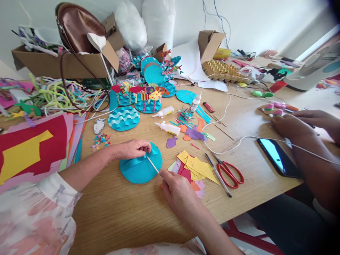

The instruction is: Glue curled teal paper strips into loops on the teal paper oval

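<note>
Nearest the camera, the right hand point(177, 191) has its fingers closed on the lower end of a thin wooden stick point(153, 166), thumb and forefinger pinched around it. The stick slants up and left from those fingertips, and its far tip lies on the turquoise paper disc point(138, 170), just below the left hand's fingertips.

The left hand point(132, 148) rests on the upper edge of the disc with its fingers curled together, pressing down a folded flap of the turquoise paper. The disc lies flat on the wooden table point(119, 212), between the two hands: under the left fingers, and just left of the right ones.

Just right of the right hand's fingers lies a heap of yellow paper pieces point(198, 168), then a pen point(217, 175) and red-handled scissors point(230, 173) side by side. Beyond the left fingers a purple paper fish point(171, 142) lies near two small glue bottles point(168, 127).

Farther right, another person's hand point(289, 127) rests on the table beside a phone point(278, 157) with its screen lit, a white cable point(239, 141) running past it.

Farther back stand finished blue wave discs point(123, 118) and fish-decorated ones point(147, 99), with a cardboard box point(61, 62) behind.
</note>
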Action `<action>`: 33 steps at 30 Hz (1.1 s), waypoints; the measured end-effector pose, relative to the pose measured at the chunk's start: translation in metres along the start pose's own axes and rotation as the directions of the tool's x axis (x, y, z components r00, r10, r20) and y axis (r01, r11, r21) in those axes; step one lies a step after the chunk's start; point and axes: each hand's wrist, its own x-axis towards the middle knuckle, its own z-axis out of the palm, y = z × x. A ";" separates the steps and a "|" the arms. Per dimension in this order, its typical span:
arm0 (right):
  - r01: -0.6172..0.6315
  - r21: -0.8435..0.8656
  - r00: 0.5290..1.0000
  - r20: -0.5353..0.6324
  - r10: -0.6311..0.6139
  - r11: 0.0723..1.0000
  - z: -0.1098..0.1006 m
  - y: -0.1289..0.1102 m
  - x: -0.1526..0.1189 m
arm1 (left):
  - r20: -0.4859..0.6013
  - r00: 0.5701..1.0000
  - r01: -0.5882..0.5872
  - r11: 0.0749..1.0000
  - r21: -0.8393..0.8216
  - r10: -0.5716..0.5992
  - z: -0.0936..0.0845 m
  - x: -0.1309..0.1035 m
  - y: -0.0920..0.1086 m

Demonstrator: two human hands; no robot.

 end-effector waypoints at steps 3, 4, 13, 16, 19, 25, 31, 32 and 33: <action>-0.006 0.009 1.000 -0.003 0.006 1.000 -0.003 -0.001 -0.001 | 0.006 1.000 -0.004 1.000 0.004 0.004 0.000 0.001 -0.001; -0.005 0.018 1.000 -0.008 0.006 1.000 -0.005 -0.001 -0.002 | 0.008 1.000 -0.005 1.000 0.006 0.005 0.000 0.001 -0.001; 0.009 0.064 0.996 -0.085 -0.004 0.998 -0.003 0.001 -0.004 | 0.007 1.000 0.011 1.000 -0.016 -0.011 0.000 0.000 0.001; 0.009 0.046 0.998 -0.066 -0.006 0.999 0.003 0.002 0.001 | 0.009 1.000 0.016 0.999 -0.047 -0.015 0.000 0.000 0.000; 0.020 0.039 0.998 -0.062 -0.018 0.999 0.007 0.003 0.003 | 0.013 1.000 0.016 0.997 -0.071 -0.015 0.000 0.000 -0.001; 0.016 0.041 0.998 -0.056 -0.014 0.999 0.008 0.003 0.002 | 0.034 0.999 0.021 0.998 -0.059 -0.019 0.001 0.000 -0.001; -0.010 0.022 0.999 -0.041 0.011 1.000 0.008 0.005 0.002 | 0.027 1.000 -0.005 0.999 -0.040 0.006 0.002 0.001 -0.003; -0.015 0.015 0.999 -0.038 0.015 1.000 0.009 0.005 0.002 | 0.025 1.000 -0.001 0.999 -0.048 0.002 0.002 0.001 -0.004; -0.019 0.008 0.999 -0.035 0.019 1.000 0.009 0.005 0.002 | 0.026 1.000 0.004 0.998 -0.055 -0.003 0.002 0.002 -0.004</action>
